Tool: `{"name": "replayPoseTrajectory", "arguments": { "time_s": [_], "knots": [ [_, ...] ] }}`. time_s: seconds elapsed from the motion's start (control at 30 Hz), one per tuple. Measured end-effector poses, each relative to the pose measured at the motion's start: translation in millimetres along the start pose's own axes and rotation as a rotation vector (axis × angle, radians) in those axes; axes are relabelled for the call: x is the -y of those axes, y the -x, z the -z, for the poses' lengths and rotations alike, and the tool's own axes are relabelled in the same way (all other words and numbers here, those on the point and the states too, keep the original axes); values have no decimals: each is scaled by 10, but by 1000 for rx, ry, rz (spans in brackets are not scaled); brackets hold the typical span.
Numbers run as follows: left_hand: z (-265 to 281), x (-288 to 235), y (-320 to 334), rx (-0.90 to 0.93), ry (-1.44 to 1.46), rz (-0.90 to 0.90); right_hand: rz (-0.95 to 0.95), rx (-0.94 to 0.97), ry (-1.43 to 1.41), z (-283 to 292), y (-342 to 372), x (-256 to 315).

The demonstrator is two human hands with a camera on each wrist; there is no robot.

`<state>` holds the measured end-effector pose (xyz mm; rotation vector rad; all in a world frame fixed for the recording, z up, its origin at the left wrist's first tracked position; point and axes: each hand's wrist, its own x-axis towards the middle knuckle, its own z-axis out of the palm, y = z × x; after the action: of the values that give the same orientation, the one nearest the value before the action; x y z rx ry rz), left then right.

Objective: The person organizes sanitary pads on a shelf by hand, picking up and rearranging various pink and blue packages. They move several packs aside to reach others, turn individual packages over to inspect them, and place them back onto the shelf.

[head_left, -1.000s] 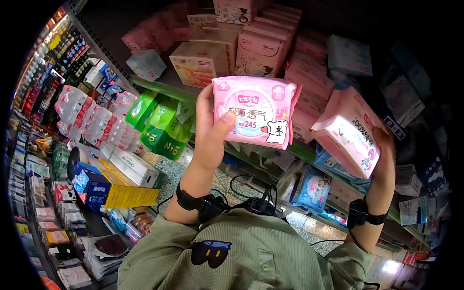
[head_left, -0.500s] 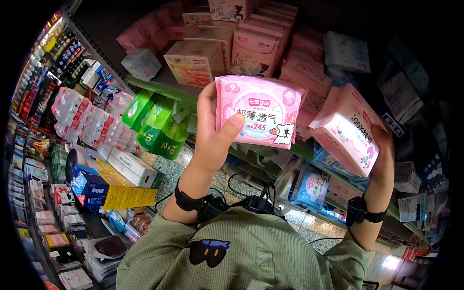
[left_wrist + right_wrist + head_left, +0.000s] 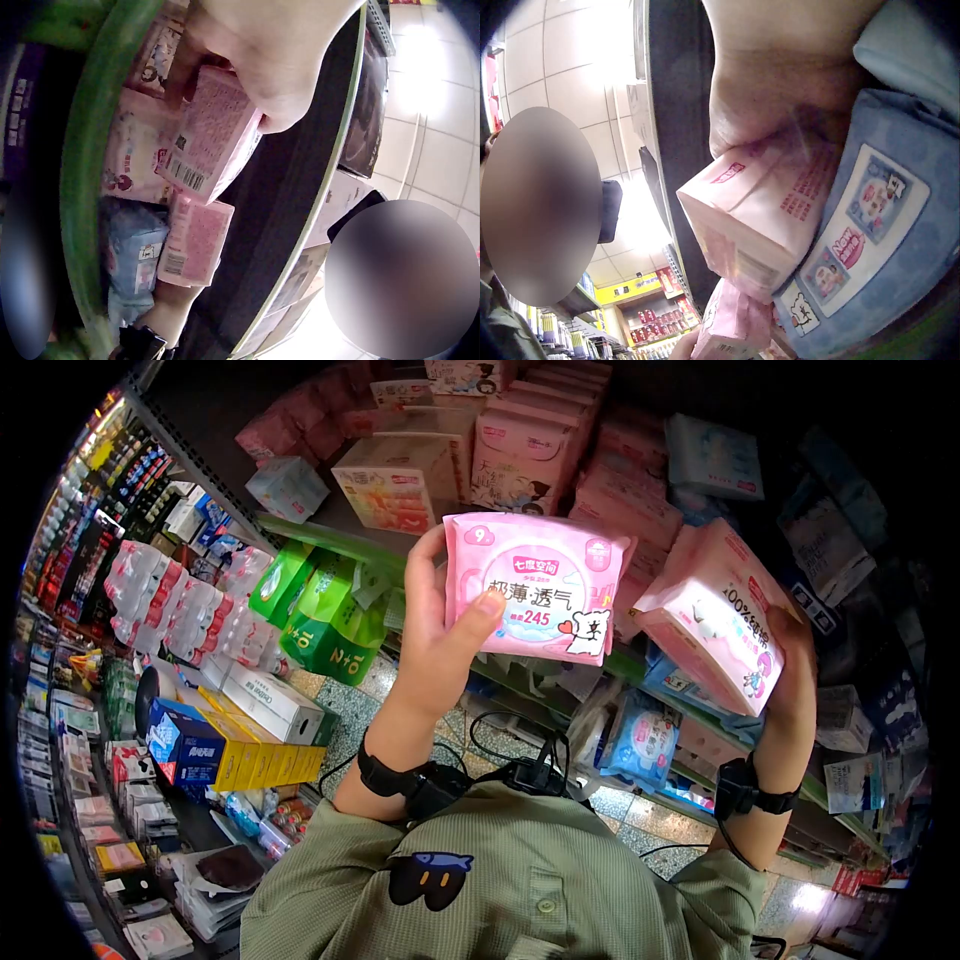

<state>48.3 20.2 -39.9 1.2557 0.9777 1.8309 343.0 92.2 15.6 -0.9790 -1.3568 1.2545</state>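
Observation:
My left hand (image 3: 440,625) grips the left end of a pink pack of sanitary pads (image 3: 540,565) marked 245, thumb across its front and fingers behind. To the right, my right hand (image 3: 797,665) holds a second, paler pink pack of sanitary pads (image 3: 705,605), tilted, gripping it from its right side; most of those fingers are hidden behind it. In the left wrist view the left pack's printed side (image 3: 214,135) faces the camera. The right wrist view shows the right pack's end (image 3: 761,202) under the right hand (image 3: 780,97), with the left pack beyond.
Behind the packs, a green-edged shelf (image 3: 300,532) carries rows of pink packs (image 3: 520,460) and cartons (image 3: 390,480). Blue pad packs (image 3: 643,742) sit lower right. To the left stand green packs (image 3: 335,620), wrapped bottles (image 3: 165,595) and blue and yellow boxes (image 3: 185,740).
The left pack has shifted slightly right against the shelf and turned a little, and the left thumb lies further across its front. Both hands keep their packs; the head view has shifted slightly.

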Motion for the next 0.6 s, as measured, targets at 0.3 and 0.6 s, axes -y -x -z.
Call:
{"name": "replayPoseTrajectory", "arguments": {
  "time_s": [0.3, 0.6],
  "knots": [
    [257, -14, 114, 324, 191, 370, 10, 67, -2, 101, -71, -26],
    [-250, 51, 212, 669, 5, 472, 27, 88, 60, 18, -58, 43]
  ]
}}
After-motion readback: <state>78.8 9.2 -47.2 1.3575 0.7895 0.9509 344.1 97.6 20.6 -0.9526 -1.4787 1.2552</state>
